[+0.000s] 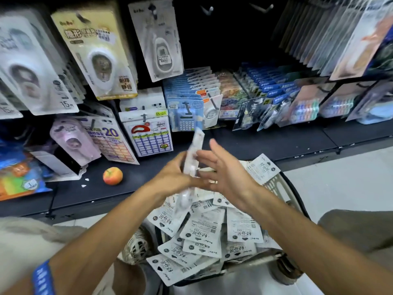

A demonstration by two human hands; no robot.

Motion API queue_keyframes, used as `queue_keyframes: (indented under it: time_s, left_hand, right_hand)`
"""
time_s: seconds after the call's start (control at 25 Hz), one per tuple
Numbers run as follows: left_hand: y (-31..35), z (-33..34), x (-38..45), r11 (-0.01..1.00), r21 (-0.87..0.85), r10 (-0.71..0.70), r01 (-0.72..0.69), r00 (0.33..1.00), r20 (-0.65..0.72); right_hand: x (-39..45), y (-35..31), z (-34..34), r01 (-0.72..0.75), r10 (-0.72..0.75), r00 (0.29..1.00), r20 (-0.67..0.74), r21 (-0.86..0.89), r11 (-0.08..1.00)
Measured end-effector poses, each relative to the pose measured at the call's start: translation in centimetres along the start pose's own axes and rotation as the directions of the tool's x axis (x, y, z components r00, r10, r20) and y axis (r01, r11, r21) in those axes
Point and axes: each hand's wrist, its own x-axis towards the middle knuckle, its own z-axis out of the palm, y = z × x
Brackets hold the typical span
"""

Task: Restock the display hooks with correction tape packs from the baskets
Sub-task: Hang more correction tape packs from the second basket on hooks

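Both hands meet above the basket (pixel 276 184), in front of the dark shelf (pixel 255 143). The left hand (pixel 172 177) curls its fingers round a blurred stack of packs (pixel 194 154), held edge-on and upright, with its top reaching toward the hanging goods. The right hand (pixel 225 171) is spread, fingers straight and slightly fanned, its palm beside the stack; whether it touches the stack cannot be told. The basket below is heaped with loose packs (pixel 204 228), white cards lying face up at all angles, some spilling over its rim at the upper right. On the hooks behind, correction tapes hang in rows: a cream pack (pixel 95 54) at upper left and a grey pack (pixel 158 39) next to it. 2 bare hooks (pixel 209 10) jut out at the top. An apple (pixel 112 176) sits on the shelf, left of the hands. A blue wristband (pixel 43 277) circles the left forearm.
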Motion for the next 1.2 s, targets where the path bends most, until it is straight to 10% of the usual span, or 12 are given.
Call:
queue_keyframes:
  time_s: [0.08, 0.16, 0.24, 0.32, 0.48, 0.56, 0.64, 0.72, 0.8, 1.04, 1.2]
  left_hand:
    - [0.6, -0.9, 0.3, 0.989, -0.146, -0.052, 0.028, 0.985, -0.165]
    - [0.9, -2.0, 0.5, 0.988, -0.149, -0.079, 0.046, 0.971, -0.227]
    - [1.0, -2.9, 0.6, 0.989, -0.136, -0.087, 0.05, 0.955, -0.283]
    - [0.9, -3.5, 0.6, 0.987, -0.152, -0.092, 0.045, 0.943, -0.321]
    - [0.5, -3.7, 0.8, 0.989, -0.143, -0.084, 0.04, 0.944, -0.318]
    - [0.2, -3.8, 1.0, 0.993, -0.116, -0.073, 0.035, 0.939, -0.337]
    - [0.0, -4.7, 1.5, 1.0, -0.006, -0.026, 0.026, 0.917, -0.398]
    - [-0.1, -5.7, 1.7, 0.994, 0.102, 0.009, 0.042, 0.892, -0.451]
    - [-0.2, -5.9, 1.6, 0.993, 0.094, -0.025, 0.074, 0.895, -0.446]
    - [1.8, -2.6, -0.2, 0.893, -0.404, -0.169, 0.196, 0.98, 0.101]
    - [2.2, -0.2, -0.8, 0.883, -0.437, -0.137, 0.168, 0.985, 0.103]
  right_hand:
    - [0.5, 0.3, -1.0, 0.044, -0.047, 0.998, 0.037, 0.09, 0.995]
    - [0.4, 1.7, -3.1, 0.137, -0.146, 0.989, 0.002, -0.368, 0.92]
    - [0.4, 4.9, -6.0, 0.234, 0.048, 0.967, 0.251, -0.946, 0.222]
    - [-0.3, 9.1, -7.4, 0.405, 0.315, 0.891, 0.327, -0.886, -0.225]
    - [0.0, 14.3, -6.1, 0.559, 0.17, 0.829, 0.534, -0.773, -0.301]
    - [0.5, 13.6, -5.9, 0.502, 0.011, 0.861, 0.508, -0.848, -0.17]
    - [0.9, 10.7, -6.4, 0.345, -0.087, 0.939, 0.334, -0.902, 0.259]
    - [1.3, 7.2, -7.6, 0.151, -0.11, 0.988, 0.104, -0.66, 0.736]
    - [1.5, 4.0, -8.3, 0.036, -0.063, 0.996, -0.062, -0.357, 0.933]
    - [2.3, -1.6, -4.9, 0.079, -0.051, 0.98, -0.191, 0.145, 0.986]
    - [2.6, -1.8, -1.2, 0.141, 0.034, 0.909, -0.414, 0.385, 0.912]
